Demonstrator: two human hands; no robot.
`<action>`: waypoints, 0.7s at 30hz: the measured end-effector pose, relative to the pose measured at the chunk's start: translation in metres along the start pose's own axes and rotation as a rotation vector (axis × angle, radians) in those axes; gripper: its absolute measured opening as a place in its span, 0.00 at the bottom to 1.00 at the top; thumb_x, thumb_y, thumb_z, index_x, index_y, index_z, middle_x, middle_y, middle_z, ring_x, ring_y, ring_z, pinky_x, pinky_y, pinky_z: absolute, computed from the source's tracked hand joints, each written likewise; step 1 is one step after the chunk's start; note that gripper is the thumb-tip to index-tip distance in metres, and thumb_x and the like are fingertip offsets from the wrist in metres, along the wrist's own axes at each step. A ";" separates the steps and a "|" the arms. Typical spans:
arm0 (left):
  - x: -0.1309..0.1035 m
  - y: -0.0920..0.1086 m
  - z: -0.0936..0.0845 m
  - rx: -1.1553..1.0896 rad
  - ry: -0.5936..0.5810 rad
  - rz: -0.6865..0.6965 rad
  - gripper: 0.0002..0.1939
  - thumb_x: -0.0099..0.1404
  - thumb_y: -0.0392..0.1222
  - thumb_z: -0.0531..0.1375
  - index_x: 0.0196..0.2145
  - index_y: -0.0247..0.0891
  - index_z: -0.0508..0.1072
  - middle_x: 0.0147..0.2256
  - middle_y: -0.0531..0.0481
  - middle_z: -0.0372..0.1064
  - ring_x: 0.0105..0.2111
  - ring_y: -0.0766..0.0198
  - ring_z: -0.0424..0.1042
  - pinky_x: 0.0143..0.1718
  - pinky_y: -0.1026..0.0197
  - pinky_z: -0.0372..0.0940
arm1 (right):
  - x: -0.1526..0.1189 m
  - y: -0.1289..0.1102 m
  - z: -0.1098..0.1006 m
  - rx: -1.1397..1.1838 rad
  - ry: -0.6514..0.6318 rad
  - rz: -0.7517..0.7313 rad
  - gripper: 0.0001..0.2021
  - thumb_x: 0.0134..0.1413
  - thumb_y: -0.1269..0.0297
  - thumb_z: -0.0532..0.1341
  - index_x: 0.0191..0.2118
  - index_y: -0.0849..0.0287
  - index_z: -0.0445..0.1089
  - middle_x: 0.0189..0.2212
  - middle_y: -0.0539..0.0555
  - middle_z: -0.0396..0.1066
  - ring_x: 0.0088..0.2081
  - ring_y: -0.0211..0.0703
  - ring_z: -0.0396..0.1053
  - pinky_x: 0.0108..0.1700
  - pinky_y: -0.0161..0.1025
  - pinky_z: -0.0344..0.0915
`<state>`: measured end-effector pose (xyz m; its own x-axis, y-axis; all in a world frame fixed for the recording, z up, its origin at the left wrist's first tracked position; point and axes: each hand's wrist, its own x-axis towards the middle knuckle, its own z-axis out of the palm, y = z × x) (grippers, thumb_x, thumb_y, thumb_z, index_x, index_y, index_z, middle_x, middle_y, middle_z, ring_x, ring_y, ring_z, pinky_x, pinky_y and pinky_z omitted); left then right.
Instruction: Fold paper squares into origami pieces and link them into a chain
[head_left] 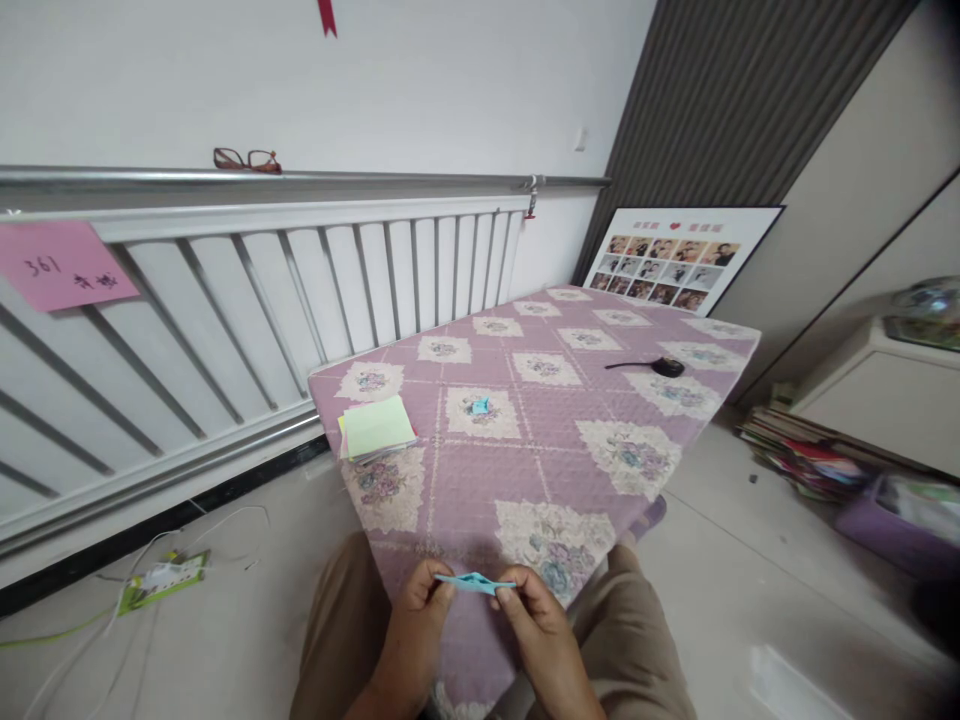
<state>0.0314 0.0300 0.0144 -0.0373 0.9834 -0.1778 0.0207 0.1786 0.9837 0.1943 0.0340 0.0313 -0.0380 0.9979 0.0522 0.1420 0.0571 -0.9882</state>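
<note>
A small folded piece of light blue paper (475, 582) is stretched between my two hands, above the near end of the table. My left hand (420, 615) pinches its left tip between thumb and fingers. At the right tip, my right hand (534, 615) grips it the same way. The paper looks narrow, with pointed ends and a slightly raised, opened middle. Farther up the table lies a smaller folded blue paper piece (480, 405), apart from both hands. A stack of coloured paper squares (379, 428), pale green on top, rests at the table's left edge.
The table has a purple floral cloth (480, 480). A black object with a thin handle (664, 367) lies at its right. Behind stand a white radiator (360, 280) and a framed photo board (660, 262). A power strip (165, 582) with cables is on the floor at left.
</note>
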 end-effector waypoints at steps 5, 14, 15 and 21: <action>0.004 0.006 -0.005 0.214 -0.014 0.016 0.06 0.59 0.41 0.54 0.33 0.39 0.68 0.29 0.55 0.68 0.31 0.64 0.66 0.34 0.64 0.60 | 0.005 -0.003 -0.005 -0.183 -0.013 -0.071 0.12 0.55 0.54 0.56 0.28 0.56 0.66 0.25 0.49 0.65 0.29 0.41 0.64 0.33 0.35 0.62; 0.012 0.003 -0.006 0.666 -0.093 0.304 0.11 0.60 0.32 0.51 0.34 0.41 0.72 0.35 0.49 0.70 0.39 0.59 0.67 0.43 0.58 0.60 | 0.010 0.014 -0.018 -0.464 -0.044 -0.188 0.08 0.52 0.65 0.56 0.38 0.55 0.71 0.34 0.55 0.72 0.39 0.47 0.70 0.43 0.42 0.66; 0.011 0.001 -0.005 0.697 -0.095 0.313 0.11 0.60 0.33 0.52 0.35 0.42 0.72 0.36 0.49 0.70 0.39 0.58 0.67 0.43 0.57 0.60 | 0.010 0.014 -0.019 -0.484 -0.025 -0.202 0.09 0.52 0.65 0.56 0.39 0.55 0.71 0.36 0.56 0.72 0.41 0.48 0.69 0.44 0.43 0.65; 0.007 -0.006 -0.003 0.779 -0.083 0.360 0.13 0.61 0.32 0.52 0.40 0.42 0.72 0.39 0.48 0.71 0.42 0.55 0.67 0.46 0.53 0.59 | 0.011 0.006 -0.011 -0.690 -0.058 -0.287 0.09 0.49 0.70 0.58 0.37 0.54 0.72 0.44 0.57 0.69 0.49 0.51 0.65 0.50 0.48 0.61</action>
<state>0.0278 0.0353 0.0076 0.1753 0.9784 0.1098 0.6981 -0.2022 0.6869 0.2052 0.0460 0.0276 -0.2165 0.9389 0.2675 0.7060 0.3398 -0.6214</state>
